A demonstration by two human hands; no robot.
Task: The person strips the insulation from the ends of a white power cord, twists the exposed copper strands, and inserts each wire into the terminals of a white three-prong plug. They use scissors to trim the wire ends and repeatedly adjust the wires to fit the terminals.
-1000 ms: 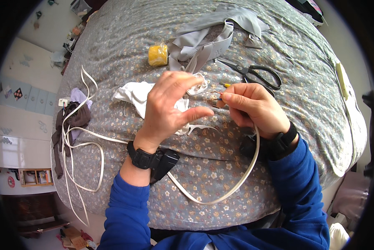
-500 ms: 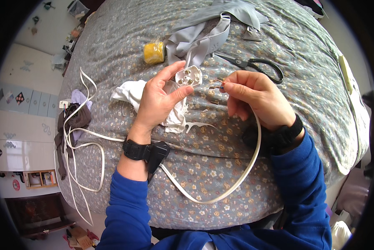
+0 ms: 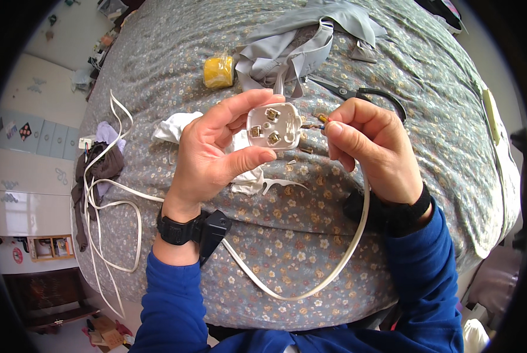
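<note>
Between thumb and fingers, my left hand [image 3: 216, 138] grips an opened white plug housing [image 3: 282, 133], its inside turned up so that several brass terminals show. My right hand [image 3: 372, 138] pinches the stripped end of a white cable [image 3: 357, 235]. Coloured wires [image 3: 323, 120], yellow and blue among them, stick out past the fingertips with bare copper ends. Those ends reach the right edge of the housing; whether they touch it I cannot tell. From my right hand the cable loops down and runs left under my left forearm.
A floral bedspread [image 3: 287, 253] lies under everything. Black-handled scissors [image 3: 357, 94], a yellow tape roll [image 3: 218, 72] and grey cloth [image 3: 293, 56] lie beyond my hands. White cloth [image 3: 178, 126] sits by my left hand. More cable coils at left, near a white socket block [image 3: 87, 142].
The plug housing has come nearer and tilted to face up more. The wire ends have moved close to its right edge, and the gap between my hands has narrowed.
</note>
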